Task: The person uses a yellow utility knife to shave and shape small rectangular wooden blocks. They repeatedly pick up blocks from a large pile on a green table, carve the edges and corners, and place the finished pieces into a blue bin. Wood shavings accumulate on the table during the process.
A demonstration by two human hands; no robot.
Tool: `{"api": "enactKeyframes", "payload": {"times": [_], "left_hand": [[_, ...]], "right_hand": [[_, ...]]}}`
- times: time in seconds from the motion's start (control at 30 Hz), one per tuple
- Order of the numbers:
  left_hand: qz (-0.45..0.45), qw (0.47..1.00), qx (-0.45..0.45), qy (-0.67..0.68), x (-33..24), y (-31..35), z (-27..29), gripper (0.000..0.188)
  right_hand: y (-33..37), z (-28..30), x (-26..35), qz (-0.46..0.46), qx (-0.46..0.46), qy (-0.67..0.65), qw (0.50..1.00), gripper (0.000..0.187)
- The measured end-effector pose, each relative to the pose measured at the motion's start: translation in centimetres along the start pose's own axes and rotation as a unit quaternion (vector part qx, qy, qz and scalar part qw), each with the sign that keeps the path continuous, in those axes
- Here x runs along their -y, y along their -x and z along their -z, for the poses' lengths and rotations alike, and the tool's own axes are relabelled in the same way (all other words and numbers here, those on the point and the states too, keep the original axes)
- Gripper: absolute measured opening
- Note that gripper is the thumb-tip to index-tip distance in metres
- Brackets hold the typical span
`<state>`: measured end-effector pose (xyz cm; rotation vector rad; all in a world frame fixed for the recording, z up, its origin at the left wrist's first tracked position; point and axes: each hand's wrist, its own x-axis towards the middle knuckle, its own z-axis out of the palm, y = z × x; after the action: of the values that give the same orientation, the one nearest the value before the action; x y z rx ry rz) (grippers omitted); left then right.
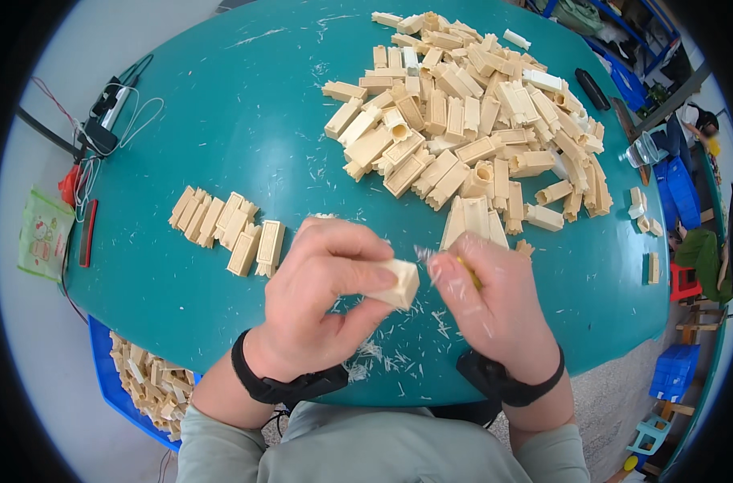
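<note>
My left hand [322, 290] grips a cream-coloured rectangular plastic block [400, 286] between thumb and fingers, its end pointing right. My right hand [495, 302] is closed around a small knife [424, 254]; its blade shows near the thumb, blurred, with a bit of yellow handle behind. The blade is close to the block but apart from it. Pale shavings [374, 354] lie on the green table [222, 121] below my hands. Left of my left hand, similar blocks [222, 227] lie side by side in an uneven row. A large heap of blocks [455, 121] spreads beyond my right hand.
A blue bin [109, 386] full of blocks stands below the table's left edge. Along that edge are a power strip [113, 105], cables, a red-and-black bar [88, 233] and a green bag [45, 233]. A black object [592, 88] and a clear cup [643, 150] sit far right.
</note>
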<state>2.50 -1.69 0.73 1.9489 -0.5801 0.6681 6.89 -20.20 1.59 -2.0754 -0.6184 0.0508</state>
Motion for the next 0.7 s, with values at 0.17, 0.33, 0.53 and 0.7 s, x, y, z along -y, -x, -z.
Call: {"api": "enactKeyframes", "payload": {"times": [0.17, 0.33, 0.53, 0.7], "left_hand": [[0.036, 0.998, 0.025, 0.054, 0.0, 0.3, 0.6, 0.028], [0.194, 0.980, 0.044, -0.031, -0.1, 0.3, -0.4, 0.029], [0.201, 0.919, -0.028, -0.338, -0.3, -0.2, 2.6, 0.024], [0.255, 0.864, 0.029, -0.432, 1.0, 2.1, 7.0, 0.032]], "right_hand": [[-0.6, -0.2, 0.5, -0.047, -0.019, 0.009, 0.999, 0.033], [-0.4, -0.2, 0.3, -0.047, -0.062, -0.070, 0.994, 0.032], [-0.5, -0.1, -0.2, -0.042, -0.077, -0.049, 0.995, 0.035], [-0.4, -0.2, -0.5, -0.017, -0.086, -0.057, 0.995, 0.038]]}}
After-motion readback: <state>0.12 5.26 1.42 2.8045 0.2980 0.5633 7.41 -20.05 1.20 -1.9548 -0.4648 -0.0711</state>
